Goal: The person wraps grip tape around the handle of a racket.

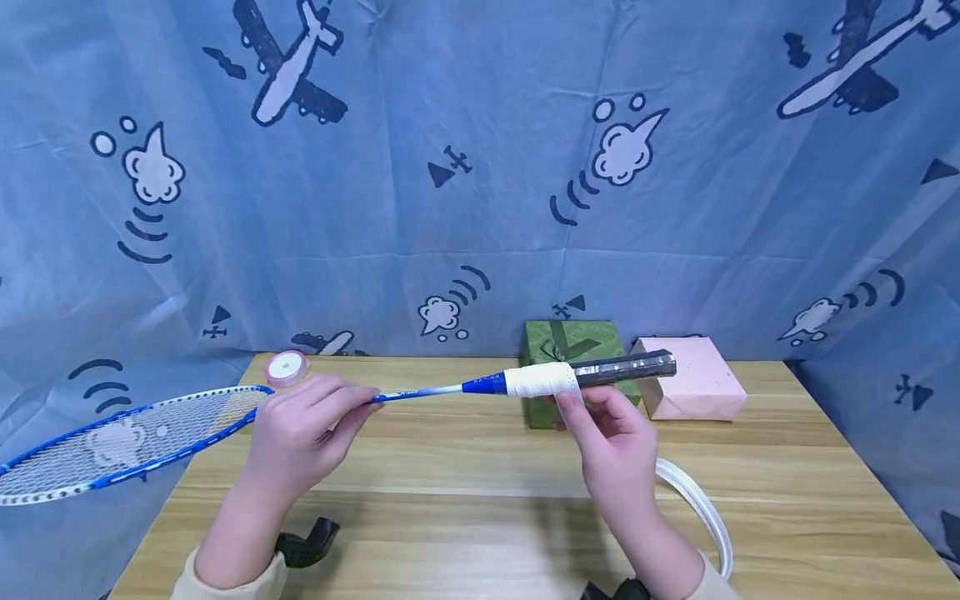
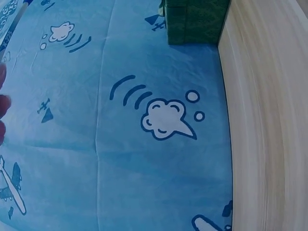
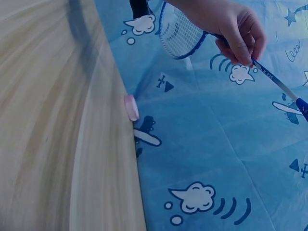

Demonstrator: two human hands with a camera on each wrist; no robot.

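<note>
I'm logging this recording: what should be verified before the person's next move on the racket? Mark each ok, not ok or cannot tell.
1. Left hand pinching the badminton racket's shaft: ok.
2. Right hand holding the white grip tape at the wrap's edge: ok.
3. Handle fully covered: not ok, its dark end is bare.
4. White strip joined to the wrap: cannot tell, the right hand and forearm hide any link.
5. Pink-rimmed roll apart from the left hand: ok, it sits by the table's far edge.

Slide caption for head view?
Left hand pinches a blue-white badminton racket by its shaft; right hand holds white wrap round its black handle.
</note>
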